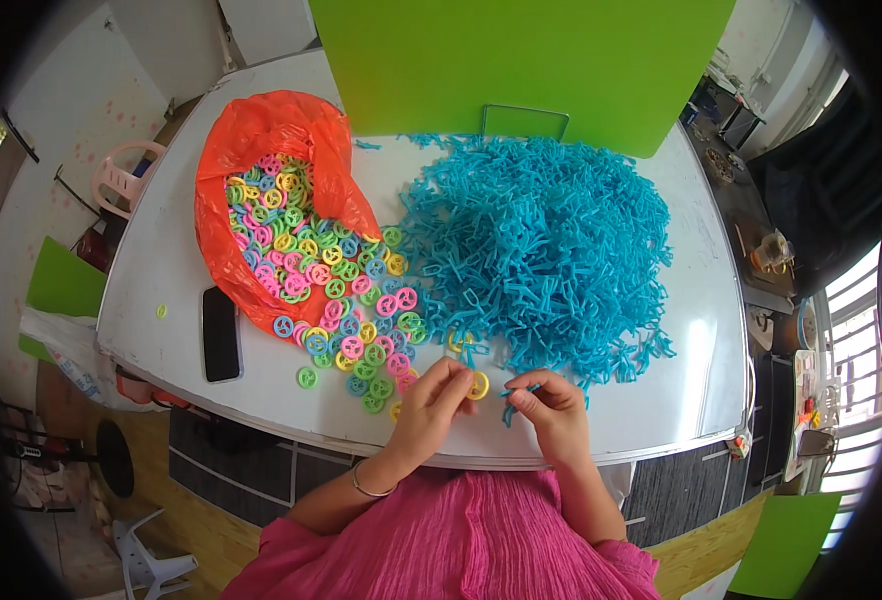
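My left hand [437,404] pinches a small yellow plastic ring [478,386], shaped like a little wheel, near the front edge of the table. Just to its right, my right hand [554,410] has thumb and forefinger closed on a small blue plastic piece [508,412]. The two parts are apart. Beyond my hands rises a large heap of blue plastic pieces [551,245]. Left of it, an orange-red plastic bag [219,225] lies open, and multicoloured plastic wheels [306,240] spill from it toward my left hand.
A black phone [221,335] lies left of the loose wheels. A green board [521,65] stands upright at the table's far side, with a thin metal frame [524,108] against it. The white table [661,415] ends close in front of me. A pink chair [124,180] is beyond its left side.
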A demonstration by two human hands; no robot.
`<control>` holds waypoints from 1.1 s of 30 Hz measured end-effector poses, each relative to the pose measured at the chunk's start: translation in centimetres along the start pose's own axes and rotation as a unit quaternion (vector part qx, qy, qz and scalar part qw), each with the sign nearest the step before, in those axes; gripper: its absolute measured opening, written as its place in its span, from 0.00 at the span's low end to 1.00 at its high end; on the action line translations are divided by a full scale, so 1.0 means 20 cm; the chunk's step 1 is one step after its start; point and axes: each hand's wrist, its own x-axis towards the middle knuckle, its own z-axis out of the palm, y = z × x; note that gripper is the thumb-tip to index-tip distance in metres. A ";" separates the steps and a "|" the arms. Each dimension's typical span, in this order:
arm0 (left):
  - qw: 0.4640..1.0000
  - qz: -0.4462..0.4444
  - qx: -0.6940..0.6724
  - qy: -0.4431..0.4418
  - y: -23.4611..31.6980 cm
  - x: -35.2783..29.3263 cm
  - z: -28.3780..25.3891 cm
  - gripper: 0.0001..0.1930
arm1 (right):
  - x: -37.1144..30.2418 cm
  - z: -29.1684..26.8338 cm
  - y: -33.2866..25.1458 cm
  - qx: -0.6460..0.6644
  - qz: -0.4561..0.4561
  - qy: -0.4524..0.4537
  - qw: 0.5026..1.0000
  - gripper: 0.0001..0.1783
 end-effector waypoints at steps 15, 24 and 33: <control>0.997 -0.074 -0.029 0.010 -0.05 -0.04 0.07 0.16 | 0.01 0.03 -0.02 -0.043 -0.014 -0.037 0.998 0.06; 0.997 -0.045 -0.003 0.057 -0.10 -0.03 0.10 0.15 | 0.00 0.05 0.05 -0.154 -0.082 0.006 0.985 0.09; 0.996 0.015 -0.016 0.091 -0.12 -0.04 0.14 0.17 | -0.01 0.12 0.06 -0.057 -0.013 0.078 0.995 0.08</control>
